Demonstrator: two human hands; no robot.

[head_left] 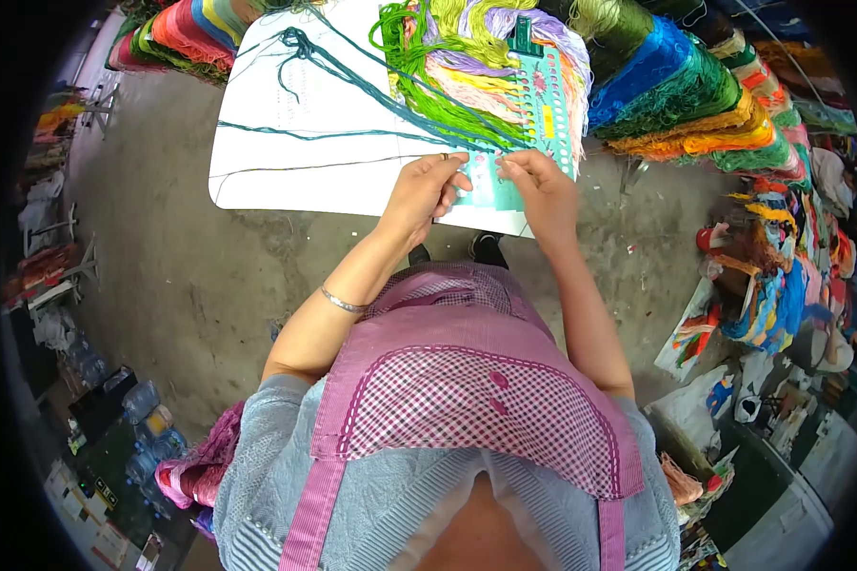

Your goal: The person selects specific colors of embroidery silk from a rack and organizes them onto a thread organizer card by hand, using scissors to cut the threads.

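Note:
My left hand (426, 197) is closed in a pinch at the lower left of a turquoise thread card (543, 90), on a strand of dark teal embroidery thread (333, 164) that trails left over the white board. Close by on the right, my right hand (545, 195) also pinches at the card's lower edge, thumb and forefinger together where the teal strands reach it. The exact bit of thread between the fingertips is too small to make out. Skeins of bright green thread (409, 81), yellow, lilac and peach hang from the holes along the card.
The white board (257, 181) holds the card and a knotted bundle of teal thread (300, 43). Hanks of blue thread (652, 71), green and orange hang at the right, red hanks (176, 38) at the upper left. Water bottles (148, 428) stand at the lower left.

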